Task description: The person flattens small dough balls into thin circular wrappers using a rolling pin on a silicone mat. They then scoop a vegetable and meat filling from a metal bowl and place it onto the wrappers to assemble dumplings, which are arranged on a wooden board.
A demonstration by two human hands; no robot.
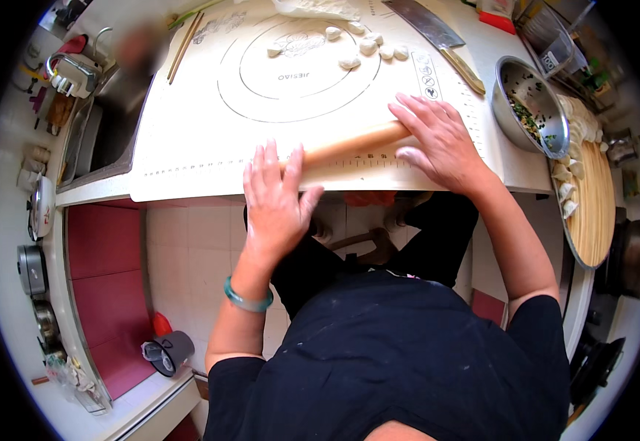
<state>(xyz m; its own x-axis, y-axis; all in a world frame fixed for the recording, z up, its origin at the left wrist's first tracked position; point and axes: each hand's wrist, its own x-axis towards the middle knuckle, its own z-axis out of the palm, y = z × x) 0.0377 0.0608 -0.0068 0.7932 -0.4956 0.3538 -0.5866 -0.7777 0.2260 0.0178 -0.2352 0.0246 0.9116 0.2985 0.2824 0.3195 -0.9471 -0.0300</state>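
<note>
A wooden rolling pin (355, 144) lies slantwise near the front edge of a printed pastry mat (187, 132). My left hand (275, 198) rests over its left end, fingers extended and slightly apart, not wrapped around it. Over the right end lies my right hand (441, 140), with its thumb spread away from the fingers. Both hands have pale flour on them. Whether any dough is under the pin is hidden. Farther back on the mat are several small dough pieces (368, 47), with one dough piece (274, 50) apart to the left.
A cleaver (430, 27) and chopsticks (186, 48) lie towards the back. At right stand a metal bowl (529, 107) of chopped green filling and a slatted wooden board (593, 209) bearing several dumplings (568, 190). The sink (113, 121) is left; a small bin (171, 353) sits lower left.
</note>
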